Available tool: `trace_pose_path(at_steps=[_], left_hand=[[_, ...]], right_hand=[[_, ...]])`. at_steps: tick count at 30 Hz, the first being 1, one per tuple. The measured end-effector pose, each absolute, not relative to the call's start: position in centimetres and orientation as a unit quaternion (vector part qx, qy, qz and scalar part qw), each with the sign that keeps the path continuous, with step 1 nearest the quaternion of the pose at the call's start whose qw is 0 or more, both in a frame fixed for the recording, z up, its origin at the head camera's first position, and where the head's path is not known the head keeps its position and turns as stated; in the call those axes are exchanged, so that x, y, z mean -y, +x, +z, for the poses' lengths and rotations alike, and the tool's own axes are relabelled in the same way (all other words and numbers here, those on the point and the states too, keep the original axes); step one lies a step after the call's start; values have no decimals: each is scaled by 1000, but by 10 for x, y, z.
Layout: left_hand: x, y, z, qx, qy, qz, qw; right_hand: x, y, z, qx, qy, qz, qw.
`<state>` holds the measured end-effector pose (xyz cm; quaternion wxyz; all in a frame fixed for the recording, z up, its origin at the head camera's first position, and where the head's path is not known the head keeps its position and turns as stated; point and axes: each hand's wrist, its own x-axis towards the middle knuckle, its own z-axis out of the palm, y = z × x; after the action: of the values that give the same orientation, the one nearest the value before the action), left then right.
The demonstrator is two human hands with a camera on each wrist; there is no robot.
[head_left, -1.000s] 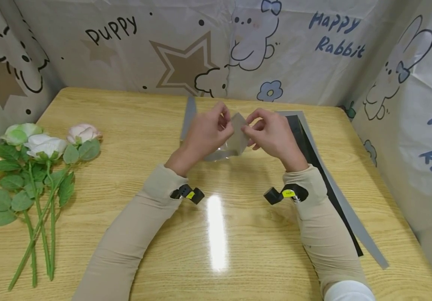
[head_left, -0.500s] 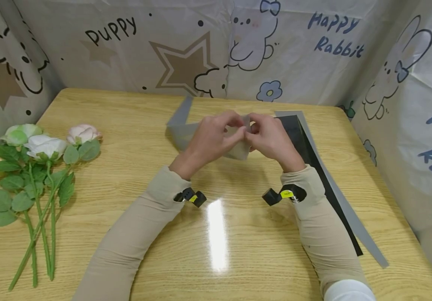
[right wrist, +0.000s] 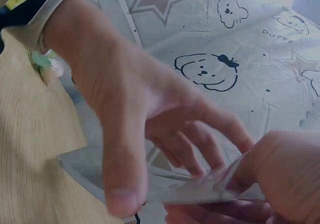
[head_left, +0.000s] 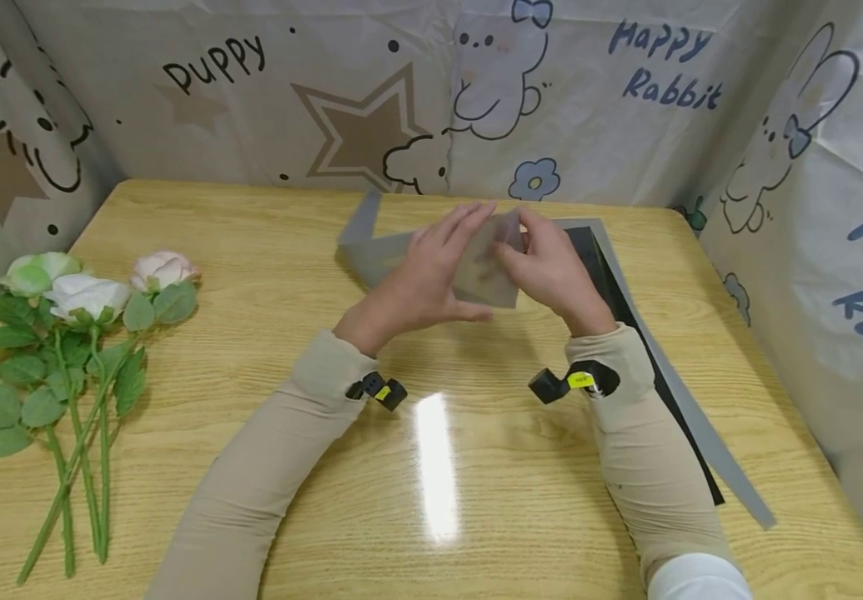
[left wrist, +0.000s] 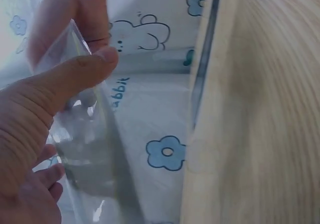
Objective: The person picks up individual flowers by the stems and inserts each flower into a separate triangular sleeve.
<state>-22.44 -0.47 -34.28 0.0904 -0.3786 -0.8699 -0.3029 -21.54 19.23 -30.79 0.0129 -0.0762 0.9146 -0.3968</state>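
A translucent grey wrapping sheet (head_left: pixel 487 267), folded and angled at its left end, is raised over the far middle of the table. My right hand (head_left: pixel 554 267) pinches its right edge between thumb and fingers. Around the sheet's near side, my left hand (head_left: pixel 431 275) spreads with straight fingers and the thumb well apart. In the left wrist view, the left thumb (left wrist: pixel 85 74) crosses in front of the glossy, see-through sheet (left wrist: pixel 95 154). The right wrist view has the right hand (right wrist: pixel 285 176) gripping the sheet's edge, with the left hand (right wrist: pixel 125 94) reaching across; part of the sheet is hidden behind it.
Several artificial roses (head_left: pixel 89 296) with long green stems (head_left: pixel 82 450) lie at the left. A black sheet (head_left: pixel 629 342) and a grey sheet (head_left: pixel 701 425) lie under and beside the right forearm. A printed cloth (head_left: pixel 213 125) stands behind the wooden table (head_left: pixel 266 233).
Both hands first pinched the sheet close together. The left hand has let go and spread its fingers; the right has shifted slightly right with the sheet's edge. The sheet's left end swung left.
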Motion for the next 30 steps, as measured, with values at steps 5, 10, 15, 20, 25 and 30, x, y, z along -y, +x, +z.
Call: trace_pose_path(at_steps=[5, 10, 15, 20, 25, 30], left_hand=[[3, -224, -347, 874, -381, -283, 101], [2, -222, -348, 873, -391, -263, 122], [0, -221, -349, 864, -403, -268, 140], [-1, -221, -348, 849, -416, -278, 168], [0, -221, -347, 841, -425, -284, 179], [1, -221, -347, 842, -434, -269, 174]], right_hand=[[-190, -214, -307, -910, -77, -407, 27], [-189, -213, -308, -919, -71, -386, 29], [-185, -215, -313, -931, -81, -353, 48], [-186, -215, -314, -938, -83, -334, 40], [-187, -214, -312, -944, -71, -320, 35], [-187, -214, -311, -948, -77, -308, 17]])
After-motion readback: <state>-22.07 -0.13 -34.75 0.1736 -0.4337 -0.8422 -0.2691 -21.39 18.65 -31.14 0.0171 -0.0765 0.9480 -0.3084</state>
